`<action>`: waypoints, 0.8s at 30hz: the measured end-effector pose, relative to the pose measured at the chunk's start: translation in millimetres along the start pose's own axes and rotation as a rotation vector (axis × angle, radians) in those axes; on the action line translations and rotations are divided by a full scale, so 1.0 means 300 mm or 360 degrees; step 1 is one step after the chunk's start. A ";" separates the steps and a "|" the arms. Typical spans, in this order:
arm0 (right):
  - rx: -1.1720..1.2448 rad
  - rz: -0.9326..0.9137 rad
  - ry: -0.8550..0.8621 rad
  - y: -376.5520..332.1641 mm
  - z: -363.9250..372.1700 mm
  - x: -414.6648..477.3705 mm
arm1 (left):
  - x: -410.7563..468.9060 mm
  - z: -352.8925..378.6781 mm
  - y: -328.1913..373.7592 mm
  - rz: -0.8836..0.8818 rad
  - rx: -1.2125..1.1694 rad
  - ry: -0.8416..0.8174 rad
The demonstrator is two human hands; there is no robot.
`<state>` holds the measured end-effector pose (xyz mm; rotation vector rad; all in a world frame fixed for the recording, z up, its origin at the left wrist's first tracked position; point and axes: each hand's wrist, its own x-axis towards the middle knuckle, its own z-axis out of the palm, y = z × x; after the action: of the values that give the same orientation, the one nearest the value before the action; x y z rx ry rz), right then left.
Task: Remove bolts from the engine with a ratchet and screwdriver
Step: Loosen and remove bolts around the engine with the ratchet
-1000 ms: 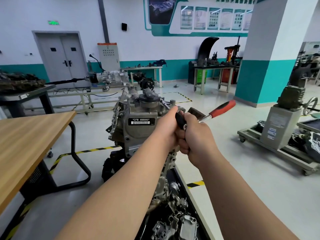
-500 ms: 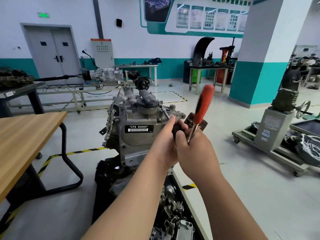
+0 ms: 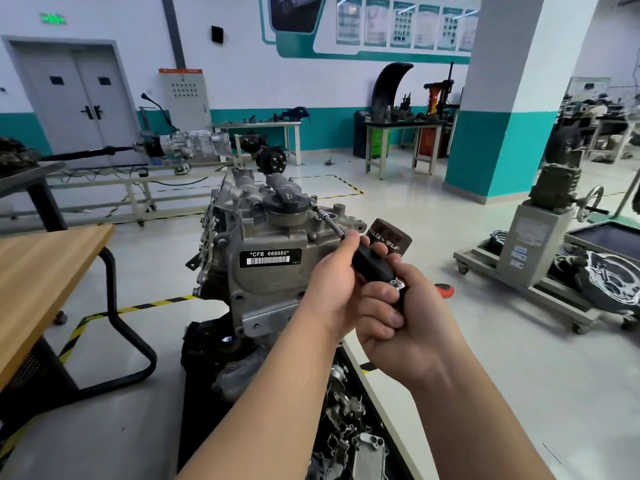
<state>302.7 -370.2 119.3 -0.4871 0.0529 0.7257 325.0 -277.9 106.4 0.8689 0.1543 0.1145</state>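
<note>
1. One white and teal pillar [image 3: 512, 98] stands at the right rear, and a wooden table [image 3: 41, 271] on a black tube frame fills the left side.
2. The engine [image 3: 263, 258] sits upright in the middle between table and pillar. It has a grey casting and a black label reading "CFB 666660". A round black cap [image 3: 287, 200] sits on top, and a dark cylindrical filter [image 3: 389, 239] juts out on its right.
3. Below the engine lies a black tray [image 3: 381, 410], which runs to the bottom edge. It holds a heap of loose grey metal parts [image 3: 349, 410], among them a ribbed rectangular piece [image 3: 369, 455]. How deep the heap goes cannot be told.
4. The left hand [image 3: 329, 296] reaches in from below, its fingers wrapped round the black handle of the screwdriver [image 3: 369, 265].
5. The right hand [image 3: 398, 323] sits just beside it, touching it, with its fingers clenched round the ratchet [image 3: 398, 284]. Most of that tool is hidden in the fist.
6. The screwdriver's steel shaft slants up and left from the left hand. It reaches the engine's top face just beside the cap (the tip itself is too small to make out).
7. The ratchet's chrome head sits against the butt of the screwdriver handle, and its red grip end pokes out to the right of the right hand.
</note>
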 end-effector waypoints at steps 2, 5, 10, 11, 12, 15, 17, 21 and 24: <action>-0.0017 0.0012 -0.0021 -0.002 -0.001 -0.005 | 0.011 -0.003 -0.010 0.0020 0.0029 0.0030; -0.0060 -0.0009 -0.0030 -0.002 -0.006 -0.006 | 0.017 -0.002 -0.022 0.0056 0.0011 0.0080; -0.0433 -0.0242 0.0085 0.015 -0.017 0.006 | 0.022 -0.008 -0.022 0.0085 0.0041 0.0096; -0.0671 -0.0342 0.0149 0.015 -0.018 0.004 | 0.021 -0.007 -0.019 0.0087 0.0023 0.0100; -0.0984 -0.0465 0.0229 0.013 -0.017 -0.001 | 0.020 -0.006 -0.016 0.0094 -0.0009 0.0104; -0.2009 -0.0924 0.0464 -0.004 -0.007 -0.010 | 0.015 0.000 -0.007 0.0097 -0.0158 0.0080; -0.2713 -0.1156 0.0572 -0.011 0.001 -0.012 | 0.013 -0.003 -0.004 0.0057 -0.0189 0.0066; -0.3541 -0.1387 0.0710 -0.006 0.006 -0.013 | -0.001 -0.012 0.001 0.0002 -0.0206 -0.0006; -0.3338 -0.1382 0.0598 -0.017 -0.006 0.003 | -0.002 -0.019 0.000 -0.0015 -0.0209 0.0018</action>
<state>306.8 -373.8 119.6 -2.4299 -0.6084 -0.4867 323.4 -273.7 102.7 0.7369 0.1596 0.1194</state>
